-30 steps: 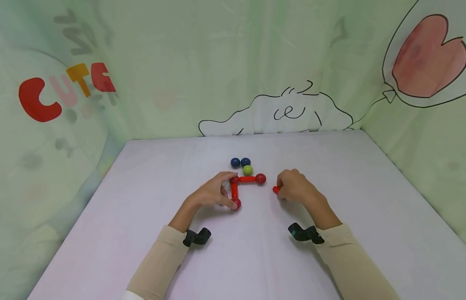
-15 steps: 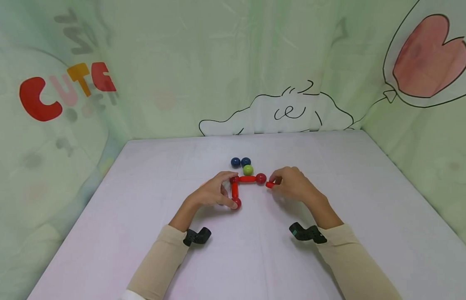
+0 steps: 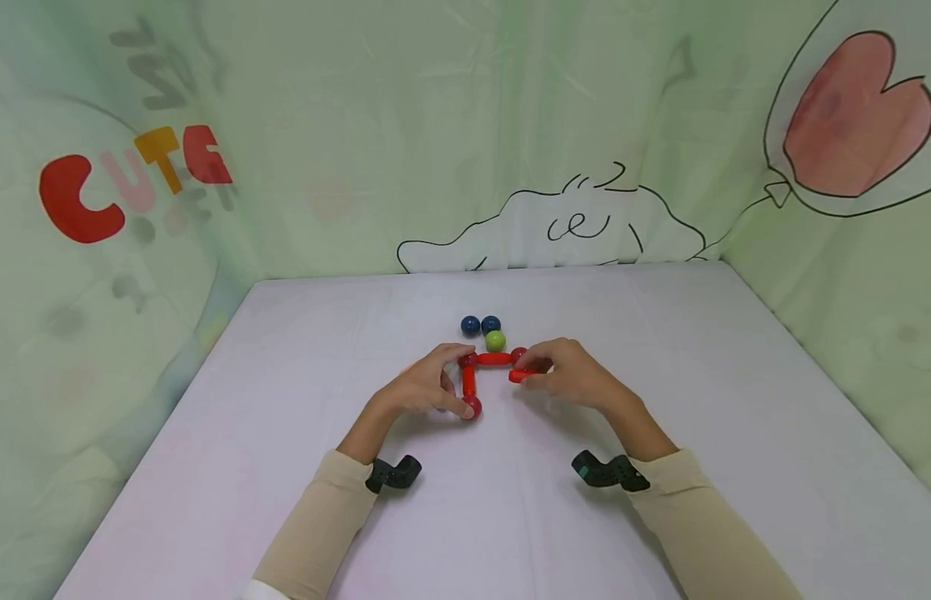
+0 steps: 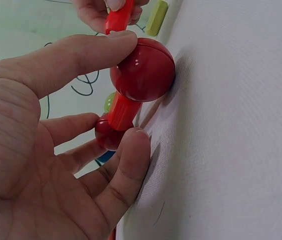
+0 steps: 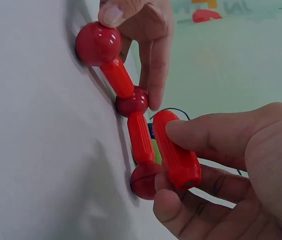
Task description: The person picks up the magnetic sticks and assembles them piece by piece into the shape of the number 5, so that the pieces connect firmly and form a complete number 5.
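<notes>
Three red balls and two red rods form an L on the white table. My left hand (image 3: 420, 385) grips it, thumb on the near ball (image 4: 143, 70) and fingers at the corner ball (image 5: 132, 102). One rod (image 3: 468, 381) joins these two balls; the other rod (image 3: 493, 359) runs right to the end ball (image 5: 145, 180). My right hand (image 3: 578, 375) pinches a loose red rod (image 5: 175, 150) between thumb and fingers, close to the end ball and partly covering it in the head view. The held rod appears apart from the L.
Two dark blue balls (image 3: 480, 325) and a lime green ball (image 3: 495, 340) lie just behind the L. A yellow-green bar (image 4: 156, 17) shows beyond my right hand in the left wrist view. Printed cloth walls (image 3: 465, 125) enclose the table's (image 3: 465, 517) back and sides.
My right hand has moved left with the red rod, from right of the L to beside its end ball. The left hand and the L have stayed put.
</notes>
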Available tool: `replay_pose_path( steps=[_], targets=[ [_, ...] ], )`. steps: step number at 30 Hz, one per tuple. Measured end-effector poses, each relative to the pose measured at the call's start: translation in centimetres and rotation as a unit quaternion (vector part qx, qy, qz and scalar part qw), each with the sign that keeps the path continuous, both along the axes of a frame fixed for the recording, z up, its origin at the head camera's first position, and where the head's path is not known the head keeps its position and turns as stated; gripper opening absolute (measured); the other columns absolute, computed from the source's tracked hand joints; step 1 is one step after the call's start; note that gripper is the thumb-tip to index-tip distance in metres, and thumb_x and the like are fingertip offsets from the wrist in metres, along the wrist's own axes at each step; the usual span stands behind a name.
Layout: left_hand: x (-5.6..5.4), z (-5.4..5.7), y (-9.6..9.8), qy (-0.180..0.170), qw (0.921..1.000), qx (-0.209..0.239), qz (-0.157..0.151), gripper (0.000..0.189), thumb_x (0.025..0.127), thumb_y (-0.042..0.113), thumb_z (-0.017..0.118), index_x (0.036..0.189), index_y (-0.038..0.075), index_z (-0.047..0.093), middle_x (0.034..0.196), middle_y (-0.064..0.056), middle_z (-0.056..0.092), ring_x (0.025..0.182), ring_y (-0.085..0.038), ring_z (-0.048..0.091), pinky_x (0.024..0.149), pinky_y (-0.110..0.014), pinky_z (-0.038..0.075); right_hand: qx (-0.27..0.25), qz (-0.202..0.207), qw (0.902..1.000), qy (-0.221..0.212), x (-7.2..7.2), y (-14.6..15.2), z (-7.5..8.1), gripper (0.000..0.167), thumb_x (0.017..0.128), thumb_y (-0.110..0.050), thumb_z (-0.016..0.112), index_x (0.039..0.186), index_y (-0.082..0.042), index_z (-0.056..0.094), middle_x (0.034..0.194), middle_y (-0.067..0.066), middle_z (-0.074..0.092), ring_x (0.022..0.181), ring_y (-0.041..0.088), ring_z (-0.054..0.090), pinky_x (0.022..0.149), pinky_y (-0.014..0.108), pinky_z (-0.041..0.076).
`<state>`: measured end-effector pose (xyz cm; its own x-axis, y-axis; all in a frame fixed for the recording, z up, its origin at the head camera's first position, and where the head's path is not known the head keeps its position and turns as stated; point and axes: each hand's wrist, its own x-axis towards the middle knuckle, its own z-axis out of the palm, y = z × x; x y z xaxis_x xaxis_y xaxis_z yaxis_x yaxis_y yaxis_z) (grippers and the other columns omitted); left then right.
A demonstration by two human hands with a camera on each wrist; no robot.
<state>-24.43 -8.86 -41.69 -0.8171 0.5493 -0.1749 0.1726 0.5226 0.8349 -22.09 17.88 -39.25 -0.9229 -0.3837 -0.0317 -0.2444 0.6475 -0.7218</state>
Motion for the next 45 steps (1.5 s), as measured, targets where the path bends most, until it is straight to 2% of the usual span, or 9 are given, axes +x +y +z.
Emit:
replay_pose_path(
  steps=[6,10,17,24,32,38,45],
  targets=[
    [0.0,-0.2,-0.1,0.001,1.0,-0.004,0.0,0.095,0.076,0.017,0.089,0.156,0.021,0.039,0.149,0.001,0.039,0.07,-0.019,0.063,0.064,-0.031,0.054,0.007,0.015,0.9998,-0.006,0.3,-1.0,-0.1,0.021,0.088,-0.011,0.078,0.108,-0.007,0.076,0.101,0.006,0.069,0.096,0.025,0.059,0.076,0.029,0.056],
    [0.0,-0.1,-0.1,-0.002,1.0,0.001,-0.001,0.095,0.076,0.017,0.089,0.157,0.02,0.038,0.149,0.0,0.039,0.07,-0.02,0.063,0.064,-0.031,0.054,0.007,0.017,0.9997,-0.016,0.5,-1.8,-0.4,0.018,0.086,-0.013,0.08,0.104,-0.011,0.077,0.096,0.003,0.069,0.092,0.023,0.06,0.07,0.03,0.057],
    [0.1,0.0,0.0,-0.003,1.0,0.008,-0.004,0.095,0.076,0.015,0.088,0.157,0.018,0.038,0.153,-0.002,0.037,0.069,-0.019,0.062,0.064,-0.031,0.055,-0.001,0.048,0.9988,-0.011,0.9,-2.6,-0.9,0.013,0.086,-0.013,0.08,0.099,-0.012,0.077,0.087,-0.002,0.069,0.081,0.019,0.06,0.065,0.031,0.056],
    [0.1,0.0,0.0,-0.004,0.9999,0.013,-0.007,0.094,0.076,0.014,0.088,0.156,0.017,0.038,0.152,-0.003,0.038,0.071,-0.02,0.062,0.065,-0.031,0.056,-0.004,0.066,0.9978,-0.007,1.1,-3.1,-1.1,0.013,0.086,-0.014,0.08,0.099,-0.013,0.078,0.088,-0.004,0.069,0.084,0.019,0.059,0.071,0.032,0.054],
    [0.1,0.0,0.0,0.002,1.0,0.003,0.001,0.093,0.076,0.015,0.088,0.156,0.019,0.04,0.149,-0.001,0.04,0.074,-0.019,0.061,0.066,-0.031,0.056,-0.002,0.061,0.998,-0.015,1.1,-3.1,-1.0,0.016,0.086,-0.011,0.079,0.101,-0.011,0.077,0.09,-0.004,0.07,0.083,0.018,0.061,0.074,0.033,0.053],
    [0.1,0.0,0.0,-0.001,1.0,0.008,-0.002,0.093,0.076,0.014,0.087,0.156,0.018,0.039,0.149,-0.002,0.04,0.074,-0.02,0.061,0.066,-0.031,0.056,-0.006,0.063,0.9977,-0.024,1.1,-2.6,-0.8,0.015,0.088,-0.012,0.075,0.103,-0.01,0.076,0.088,-0.002,0.068,0.08,0.019,0.061,0.067,0.033,0.055],
    [0.0,0.0,-0.1,0.0,1.0,0.003,-0.004,0.093,0.076,0.016,0.088,0.156,0.018,0.039,0.149,-0.002,0.039,0.075,-0.019,0.061,0.067,-0.031,0.056,-0.015,0.037,0.9992,0.0,0.8,-1.6,-0.3,0.019,0.093,-0.019,0.072,0.107,-0.008,0.076,0.09,-0.001,0.069,0.088,0.022,0.061,0.072,0.033,0.054]
  ],
)
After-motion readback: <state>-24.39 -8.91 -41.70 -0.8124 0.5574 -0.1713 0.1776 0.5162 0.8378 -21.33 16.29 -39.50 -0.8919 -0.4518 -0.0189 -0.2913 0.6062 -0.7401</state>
